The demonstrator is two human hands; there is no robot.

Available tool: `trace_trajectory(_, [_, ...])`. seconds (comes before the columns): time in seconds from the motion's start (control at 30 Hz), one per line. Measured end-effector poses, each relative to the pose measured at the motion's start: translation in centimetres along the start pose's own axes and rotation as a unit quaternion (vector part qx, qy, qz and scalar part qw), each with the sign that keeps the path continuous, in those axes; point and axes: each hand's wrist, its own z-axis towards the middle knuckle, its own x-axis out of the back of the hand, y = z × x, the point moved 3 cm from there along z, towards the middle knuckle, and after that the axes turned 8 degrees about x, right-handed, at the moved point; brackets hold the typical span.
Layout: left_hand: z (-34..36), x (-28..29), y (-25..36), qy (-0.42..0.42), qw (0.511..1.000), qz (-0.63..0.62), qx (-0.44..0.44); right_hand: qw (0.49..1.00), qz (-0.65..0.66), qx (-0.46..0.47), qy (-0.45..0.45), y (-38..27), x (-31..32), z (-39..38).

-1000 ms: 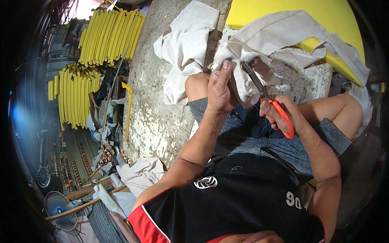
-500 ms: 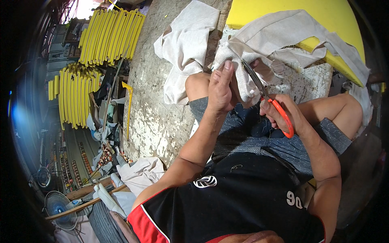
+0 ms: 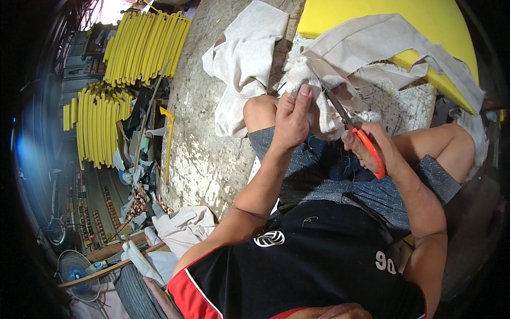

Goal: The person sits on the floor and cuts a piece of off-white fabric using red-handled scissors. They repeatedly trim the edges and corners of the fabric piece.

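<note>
My left hand (image 3: 295, 114) grips a bunched cream cloth (image 3: 324, 114), thumb on top, just above my bent legs. My right hand (image 3: 366, 146) is closed on scissors with orange handles (image 3: 372, 149); their dark blades point up-left against the cloth, partly hidden in its folds. A long strip of cream fabric (image 3: 361, 40) drapes from there over a yellow foam panel (image 3: 441, 32) at the upper right. Another crumpled cream piece (image 3: 239, 64) lies just to the left on the worn, paint-flecked work surface (image 3: 196, 159).
Stacks of yellow bars (image 3: 141, 48) and more below them (image 3: 98, 125) line the left side, beside a yellow tool or bracket (image 3: 167, 138). At lower left are a fan (image 3: 77, 274), loose cloth (image 3: 183, 231), rolls and wooden slats.
My left hand has shifted slightly to the right, its thumb a little lower on the cloth. The scissor handles and my right hand have risen a little, and the cloth's folds have changed slightly.
</note>
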Motion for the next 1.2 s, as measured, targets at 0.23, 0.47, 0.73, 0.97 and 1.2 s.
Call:
trace_trajectory(0.23, [0.5,0.3,-1.1,0.048,0.998,-0.045,0.012,0.998,0.047,-0.035,-0.026,1.0,-0.2,-0.1])
trace_trajectory(0.47, [-0.9,-2.3,0.4,-0.023,0.978,-0.118,0.168,0.983,0.062,-0.032,0.171,1.8,1.3,0.8])
trace_trajectory(0.73, [-3.6,-5.0,-2.3,-0.047,0.978,-0.101,0.179,0.968,0.048,0.076,0.233,2.5,3.0,1.2])
trace_trajectory(0.97, [-3.8,-3.9,-2.7,-0.055,0.972,-0.146,0.178,0.96,0.07,0.115,0.246,3.4,2.0,1.6])
trace_trajectory(1.2, [-4.1,-3.2,-2.9,-0.008,0.972,-0.07,0.224,0.974,0.117,0.092,0.173,3.4,1.8,1.4])
